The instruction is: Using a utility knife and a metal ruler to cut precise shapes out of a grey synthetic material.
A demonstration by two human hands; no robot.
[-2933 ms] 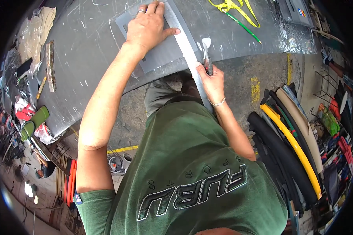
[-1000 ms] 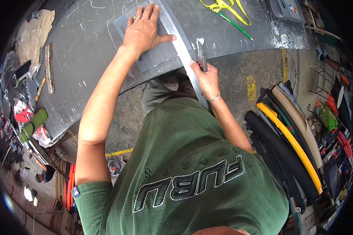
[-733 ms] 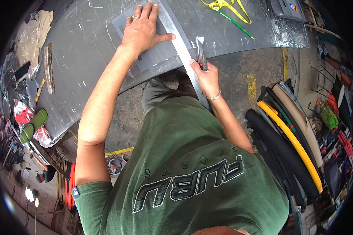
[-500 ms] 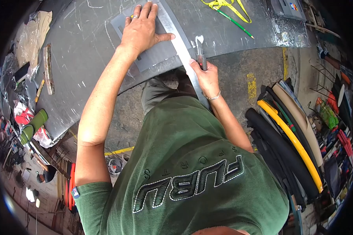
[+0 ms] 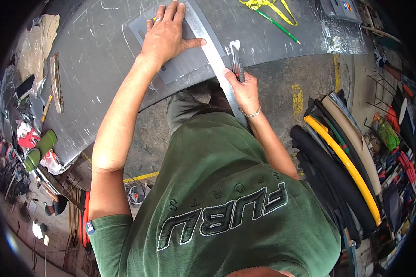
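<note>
My left hand (image 5: 164,39) lies flat with fingers spread on a grey sheet (image 5: 189,64) at the table's near edge. Its thumb rests on a long metal ruler (image 5: 212,54), which lies over the sheet and runs off the edge toward my body. My right hand (image 5: 245,92) is closed beside the ruler, its thumb against the ruler's right edge. Between those fingers sits a slim grey utility knife (image 5: 238,67), pointing away from me. A small white shape (image 5: 235,45) shows by the knife's far end; I cannot tell whether it belongs to it.
On the dark, scratched table (image 5: 97,69) are a green pencil (image 5: 279,27) and a yellow measuring tape (image 5: 284,11). A wooden strip (image 5: 56,83) and a green roll (image 5: 40,150) lie at the left. Rolls of material, one a yellow roll (image 5: 344,161), stand at the right.
</note>
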